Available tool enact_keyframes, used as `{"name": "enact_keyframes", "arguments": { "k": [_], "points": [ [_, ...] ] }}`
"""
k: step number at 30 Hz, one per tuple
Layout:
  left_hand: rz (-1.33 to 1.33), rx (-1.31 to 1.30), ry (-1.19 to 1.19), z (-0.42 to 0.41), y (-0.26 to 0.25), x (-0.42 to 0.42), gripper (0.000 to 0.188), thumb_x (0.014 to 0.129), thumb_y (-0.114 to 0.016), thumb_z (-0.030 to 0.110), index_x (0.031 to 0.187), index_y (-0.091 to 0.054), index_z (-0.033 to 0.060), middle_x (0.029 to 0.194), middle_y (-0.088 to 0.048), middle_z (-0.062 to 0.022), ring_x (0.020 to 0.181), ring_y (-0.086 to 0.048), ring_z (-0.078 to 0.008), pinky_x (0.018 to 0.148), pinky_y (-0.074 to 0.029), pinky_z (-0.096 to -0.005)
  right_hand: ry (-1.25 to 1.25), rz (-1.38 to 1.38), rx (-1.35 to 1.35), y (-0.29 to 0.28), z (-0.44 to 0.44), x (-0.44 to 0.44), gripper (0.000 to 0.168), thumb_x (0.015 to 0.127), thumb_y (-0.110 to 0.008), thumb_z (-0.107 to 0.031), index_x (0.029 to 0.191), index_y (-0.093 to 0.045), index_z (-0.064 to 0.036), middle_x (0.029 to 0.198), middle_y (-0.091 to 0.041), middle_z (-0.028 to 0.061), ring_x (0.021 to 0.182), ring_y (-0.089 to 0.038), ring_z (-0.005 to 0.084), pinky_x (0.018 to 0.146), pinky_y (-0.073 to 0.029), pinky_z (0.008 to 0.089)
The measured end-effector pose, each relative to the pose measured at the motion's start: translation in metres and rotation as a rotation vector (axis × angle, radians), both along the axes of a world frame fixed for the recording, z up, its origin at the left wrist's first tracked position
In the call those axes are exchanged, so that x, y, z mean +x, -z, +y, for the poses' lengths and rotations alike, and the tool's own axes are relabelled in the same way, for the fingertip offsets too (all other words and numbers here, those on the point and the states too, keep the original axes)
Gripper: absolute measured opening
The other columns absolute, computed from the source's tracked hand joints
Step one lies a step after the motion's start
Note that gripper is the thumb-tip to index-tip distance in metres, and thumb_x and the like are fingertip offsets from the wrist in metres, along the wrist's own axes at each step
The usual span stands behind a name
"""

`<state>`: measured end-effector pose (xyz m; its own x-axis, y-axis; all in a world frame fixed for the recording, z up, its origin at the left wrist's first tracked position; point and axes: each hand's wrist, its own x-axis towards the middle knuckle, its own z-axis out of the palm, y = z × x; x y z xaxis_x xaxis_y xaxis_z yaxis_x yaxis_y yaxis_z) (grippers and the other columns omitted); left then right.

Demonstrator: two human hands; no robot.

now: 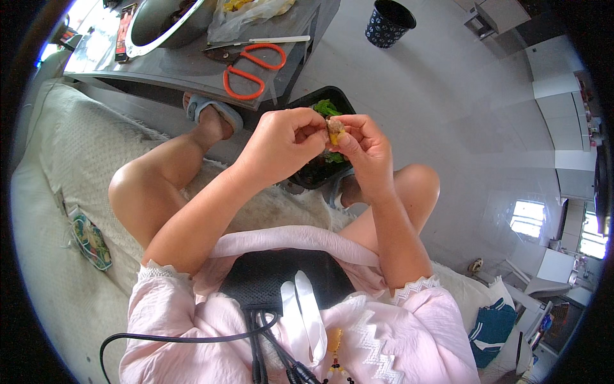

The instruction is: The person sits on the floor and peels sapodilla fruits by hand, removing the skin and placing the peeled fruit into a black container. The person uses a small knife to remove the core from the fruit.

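Observation:
Between my two hands is a small brown-and-yellow piece of what looks like food (335, 130). My right hand (368, 144) grips it between the thumb and fingers. From the other side, the fingertips of my left hand (290, 139) pinch its edge, partly hiding it. Below the hands a black plastic bin (314, 178) stands on the floor, with green leafy scraps (326, 107) inside. Scissors with orange-red handles (244, 83) lie near the table corner. Beside them is a thin knife with a white handle (288, 39).
On the grey table (168, 69) stand a metal basin (168, 29) with dark contents and a clear plastic bag (249, 19) holding something yellow. A black patterned bucket (388, 24) is on the floor. A black cable (182, 339) crosses my lap.

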<state>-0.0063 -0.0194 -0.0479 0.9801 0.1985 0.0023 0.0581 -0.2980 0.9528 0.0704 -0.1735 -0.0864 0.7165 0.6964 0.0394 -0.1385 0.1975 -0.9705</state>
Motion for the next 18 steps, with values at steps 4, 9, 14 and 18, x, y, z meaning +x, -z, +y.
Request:
{"name": "enact_keyframes", "arguments": {
  "k": [4,9,14,18],
  "points": [
    [0.072,-0.127,-0.017,0.0003,-0.0035,0.0014,0.011,0.082,-0.053,0.004,0.085,-0.06,-0.0035,0.066,-0.057,-0.0018,0.053,-0.052,-0.0053,0.047,-0.043,-0.0194,-0.016,0.213,0.046,-0.002,-0.0003,0.0004,0.029,0.092,-0.049,-0.023,0.112,-0.051,-0.002,0.095,-0.06,0.0059,0.085,-0.06,0.0122,0.077,-0.051,0.0262],
    [0.114,-0.164,-0.095,0.0026,0.0033,0.0043,0.014,0.085,-0.054,0.009,0.085,-0.061,-0.0034,0.067,-0.058,-0.0023,0.052,-0.051,-0.0056,0.046,-0.042,-0.0196,-0.141,0.42,0.227,-0.0042,-0.0042,0.0061,0.032,0.096,-0.041,-0.027,0.117,-0.048,-0.004,0.094,-0.059,0.006,0.084,-0.061,0.0132,0.075,-0.051,0.0258],
    [0.13,-0.069,-0.058,0.002,0.0012,0.0055,0.021,0.087,-0.058,0.018,0.089,-0.062,-0.0026,0.069,-0.059,-0.0018,0.054,-0.051,-0.0049,0.046,-0.041,-0.019,-0.117,0.386,0.189,-0.0069,-0.0032,0.0054,0.032,0.096,-0.04,-0.027,0.118,-0.047,-0.006,0.096,-0.059,0.0052,0.086,-0.06,0.0127,0.076,-0.051,0.0258],
    [0.039,-0.178,-0.049,-0.0031,0.0016,0.0045,0.024,0.086,-0.06,0.021,0.094,-0.063,-0.0018,0.069,-0.058,-0.0003,0.055,-0.051,-0.0042,0.048,-0.04,-0.0182,-0.041,0.252,0.093,-0.0074,-0.0022,0.0017,0.03,0.095,-0.042,-0.026,0.118,-0.047,-0.007,0.098,-0.058,0.0038,0.087,-0.059,0.0109,0.077,-0.05,0.0246]
  ]
}}
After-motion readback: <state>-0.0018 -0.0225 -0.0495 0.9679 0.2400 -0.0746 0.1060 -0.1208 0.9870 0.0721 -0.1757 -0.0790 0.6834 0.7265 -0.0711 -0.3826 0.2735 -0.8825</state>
